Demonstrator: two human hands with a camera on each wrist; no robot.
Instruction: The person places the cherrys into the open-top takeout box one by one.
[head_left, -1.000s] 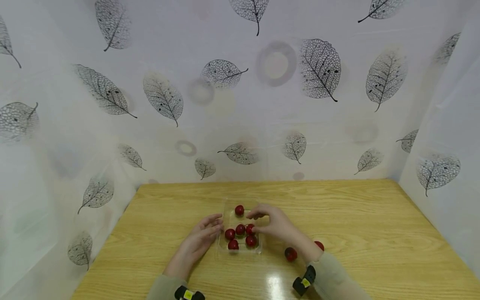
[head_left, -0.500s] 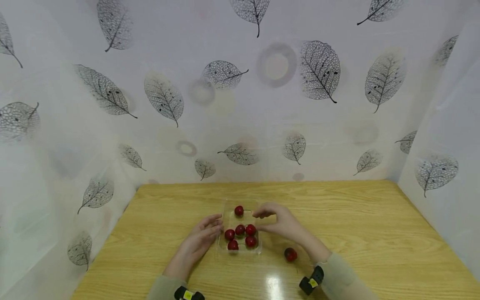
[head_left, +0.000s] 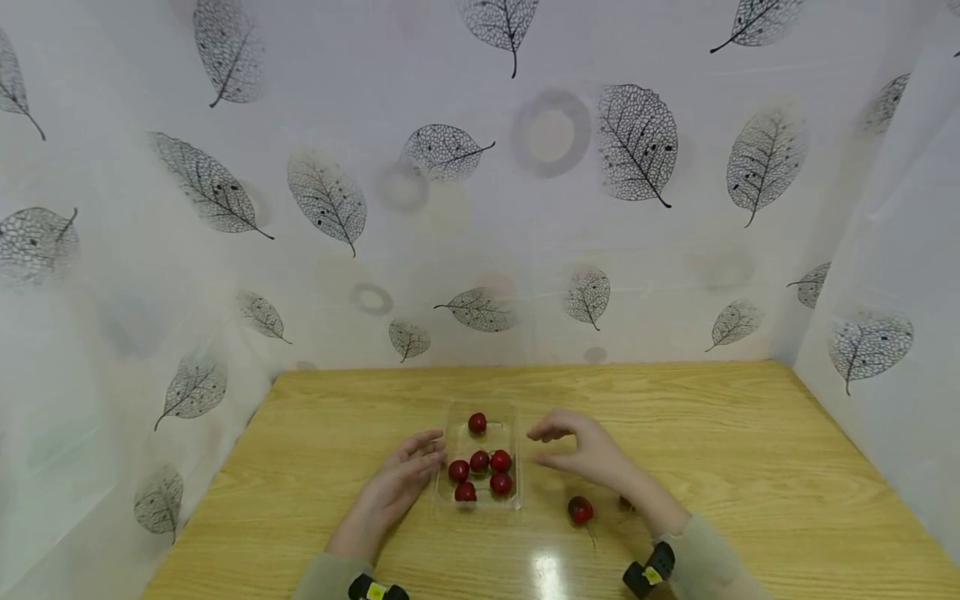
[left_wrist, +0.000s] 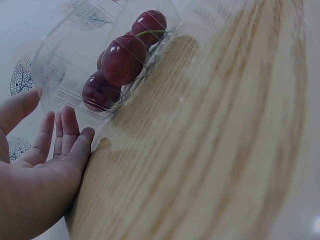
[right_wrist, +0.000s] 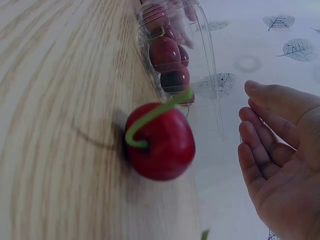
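Observation:
A clear plastic box (head_left: 457, 440) holds several dark red cherries (head_left: 501, 461), most of them toward its near end, with one cherry (head_left: 477, 423) by itself farther back. My left hand (head_left: 401, 479) rests on the table at the box's left side, fingers loosely extended; in the left wrist view the fingertips (left_wrist: 70, 117) lie at the box wall. To the right of the box and apart from it is my right hand (head_left: 585, 450), thumb and fingers spread with nothing between them. A loose cherry (head_left: 581, 510) with a green stem (right_wrist: 160, 116) lies below that hand.
Another cherry (head_left: 626, 503) is mostly hidden by my right forearm. The wooden table (head_left: 750, 467) extends to both sides. A leaf-patterned white sheet (head_left: 480, 250) rises behind its back edge and along the sides.
My right hand has let go of a cherry in the box and drawn back to the right, away from the box. The left hand has stayed in place.

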